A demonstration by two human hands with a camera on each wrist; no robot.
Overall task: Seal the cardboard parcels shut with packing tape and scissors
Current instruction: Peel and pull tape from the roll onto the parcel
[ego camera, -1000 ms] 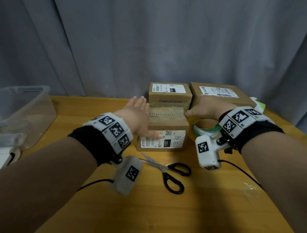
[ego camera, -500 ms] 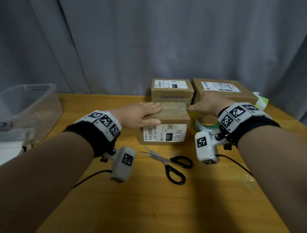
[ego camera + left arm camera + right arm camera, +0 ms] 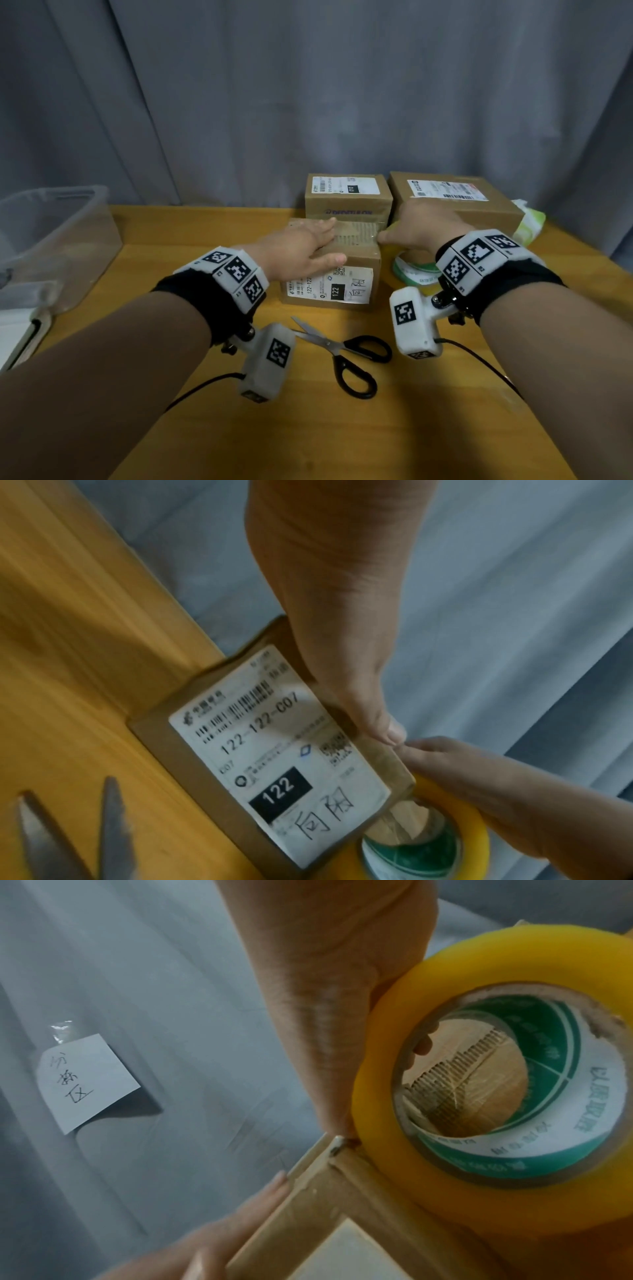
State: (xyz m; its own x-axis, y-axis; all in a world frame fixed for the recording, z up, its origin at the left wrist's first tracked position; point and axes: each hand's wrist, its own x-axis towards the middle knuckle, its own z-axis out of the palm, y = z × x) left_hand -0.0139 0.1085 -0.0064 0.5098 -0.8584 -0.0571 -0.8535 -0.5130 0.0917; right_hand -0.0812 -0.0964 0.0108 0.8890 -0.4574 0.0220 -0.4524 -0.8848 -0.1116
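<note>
The front parcel [image 3: 356, 270], brown with a white "122" label [image 3: 274, 750], lies on the wooden table. A strip of clear tape [image 3: 356, 233] runs across its top. My left hand [image 3: 308, 246] lies flat on that top, fingers straight, thumb [image 3: 369, 718] along the front upper edge. My right hand [image 3: 418, 226] grips the yellow tape roll [image 3: 377, 1069] against the parcel's right end, with a finger showing inside the core. Black-handled scissors [image 3: 342, 349] lie open on the table in front of the parcel, untouched.
Two more labelled parcels [image 3: 347, 202] [image 3: 452, 202] stand behind the front one, by the grey curtain. A clear plastic bin [image 3: 51, 240] sits at the table's left edge. A white-green packet [image 3: 527, 222] lies at the far right. Wrist camera cables trail over the near table.
My left hand has moved from the parcel's left side up onto its top and slid rightward along the tape. The right hand has stayed at the right end with the roll.
</note>
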